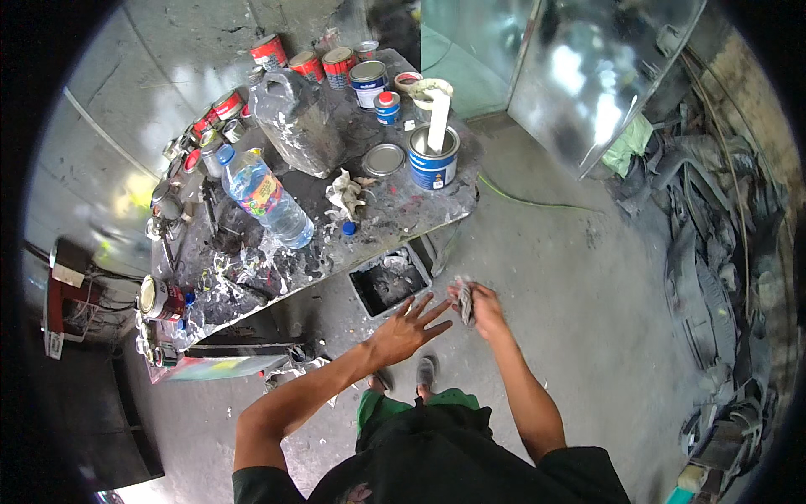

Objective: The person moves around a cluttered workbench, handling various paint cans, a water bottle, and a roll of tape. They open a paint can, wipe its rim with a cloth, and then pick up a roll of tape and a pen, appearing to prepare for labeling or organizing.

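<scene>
My left hand [405,334] is held out in front of me with its fingers spread and nothing in it. Beside it, my right hand [483,309] is closed round a crumpled grey rag [466,301], part of which hangs out between the fingers. Both hands are in the air, off the near edge of a paint-splattered table [395,225]. Beyond them on the floor stands a dark open bin [363,294] with scraps inside. The table's nearest things are an open blue paint can [433,172] with a white stirring stick [438,122], and a crumpled white cloth [344,195].
A large water bottle [267,202], a grey jerrycan [295,122] and several red tins [338,65] crowd the table. A round lid [384,160] lies beside the paint can. A green hose [529,200] crosses the floor. Dark scrap pieces [701,277] are piled along the right wall.
</scene>
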`<state>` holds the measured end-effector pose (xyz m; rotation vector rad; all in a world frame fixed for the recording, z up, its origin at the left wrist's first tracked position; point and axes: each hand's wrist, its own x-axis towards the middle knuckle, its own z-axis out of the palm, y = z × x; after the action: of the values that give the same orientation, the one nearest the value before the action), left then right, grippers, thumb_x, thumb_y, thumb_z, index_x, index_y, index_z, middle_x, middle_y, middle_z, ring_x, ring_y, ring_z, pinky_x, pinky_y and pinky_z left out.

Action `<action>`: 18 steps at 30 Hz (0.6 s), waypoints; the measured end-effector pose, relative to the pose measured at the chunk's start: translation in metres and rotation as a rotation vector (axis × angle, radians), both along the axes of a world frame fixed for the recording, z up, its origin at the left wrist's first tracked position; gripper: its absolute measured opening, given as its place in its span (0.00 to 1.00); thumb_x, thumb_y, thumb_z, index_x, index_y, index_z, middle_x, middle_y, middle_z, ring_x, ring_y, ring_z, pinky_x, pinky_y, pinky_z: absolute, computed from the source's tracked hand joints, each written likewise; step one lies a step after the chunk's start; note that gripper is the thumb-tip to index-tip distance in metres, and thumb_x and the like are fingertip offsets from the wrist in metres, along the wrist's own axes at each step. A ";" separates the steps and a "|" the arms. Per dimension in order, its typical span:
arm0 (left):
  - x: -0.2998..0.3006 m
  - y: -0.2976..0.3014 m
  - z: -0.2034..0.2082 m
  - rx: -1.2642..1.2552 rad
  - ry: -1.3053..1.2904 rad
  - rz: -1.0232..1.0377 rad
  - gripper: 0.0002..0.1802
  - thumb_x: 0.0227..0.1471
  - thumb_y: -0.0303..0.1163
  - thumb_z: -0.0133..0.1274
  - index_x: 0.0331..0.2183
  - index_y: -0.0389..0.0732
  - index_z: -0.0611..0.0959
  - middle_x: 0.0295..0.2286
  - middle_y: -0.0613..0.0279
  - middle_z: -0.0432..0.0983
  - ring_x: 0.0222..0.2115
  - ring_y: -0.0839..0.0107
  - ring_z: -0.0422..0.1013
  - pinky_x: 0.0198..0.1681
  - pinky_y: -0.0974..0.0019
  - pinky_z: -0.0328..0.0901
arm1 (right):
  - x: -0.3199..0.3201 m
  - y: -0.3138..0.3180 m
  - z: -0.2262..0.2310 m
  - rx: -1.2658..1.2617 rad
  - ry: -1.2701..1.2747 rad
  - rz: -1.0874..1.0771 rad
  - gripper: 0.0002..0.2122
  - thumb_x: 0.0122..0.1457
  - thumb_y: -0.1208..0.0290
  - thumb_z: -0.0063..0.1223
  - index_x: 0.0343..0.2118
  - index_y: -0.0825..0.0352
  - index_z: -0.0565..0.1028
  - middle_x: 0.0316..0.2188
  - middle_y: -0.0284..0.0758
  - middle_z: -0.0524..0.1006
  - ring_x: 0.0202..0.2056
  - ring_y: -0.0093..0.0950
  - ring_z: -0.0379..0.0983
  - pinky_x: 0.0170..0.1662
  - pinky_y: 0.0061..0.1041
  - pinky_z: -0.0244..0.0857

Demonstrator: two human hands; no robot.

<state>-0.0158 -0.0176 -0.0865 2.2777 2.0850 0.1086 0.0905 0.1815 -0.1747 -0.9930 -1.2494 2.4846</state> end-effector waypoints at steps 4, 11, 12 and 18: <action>0.003 -0.017 -0.008 -0.073 0.008 0.055 0.28 0.50 0.31 0.47 0.55 0.50 0.72 0.63 0.55 0.46 0.63 0.51 0.45 0.64 0.44 0.45 | 0.006 -0.022 0.069 0.140 0.163 -0.085 0.14 0.67 0.67 0.37 0.46 0.70 0.72 0.47 0.41 0.76 0.44 0.34 0.74 0.46 0.32 0.70; 0.005 -0.005 -0.058 -0.026 0.272 0.192 0.33 0.52 0.43 0.46 0.59 0.50 0.65 0.60 0.51 0.56 0.62 0.47 0.45 0.59 0.24 0.26 | -0.031 -0.113 0.053 1.153 -0.109 0.276 0.19 0.65 0.66 0.36 0.55 0.69 0.68 0.60 0.51 0.59 0.63 0.48 0.50 0.65 0.44 0.41; 0.006 -0.008 -0.070 -0.079 0.268 0.195 0.32 0.52 0.42 0.46 0.59 0.50 0.65 0.60 0.52 0.55 0.63 0.47 0.44 0.58 0.23 0.26 | -0.038 -0.113 0.044 1.181 -0.180 0.339 0.19 0.64 0.67 0.37 0.55 0.70 0.68 0.58 0.52 0.61 0.60 0.49 0.54 0.64 0.44 0.45; 0.012 -0.005 -0.089 -0.226 -0.008 0.237 0.32 0.52 0.41 0.45 0.59 0.50 0.65 0.60 0.54 0.55 0.63 0.44 0.41 0.55 0.19 0.24 | -0.048 -0.134 0.032 1.278 -0.398 0.553 0.20 0.56 0.71 0.45 0.53 0.69 0.69 0.42 0.54 0.75 0.39 0.53 0.74 0.47 0.48 0.66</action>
<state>-0.0038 -0.0228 -0.1753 1.8966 2.2266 -0.1034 0.0427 0.0470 -0.1425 -0.7703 -2.8903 1.0971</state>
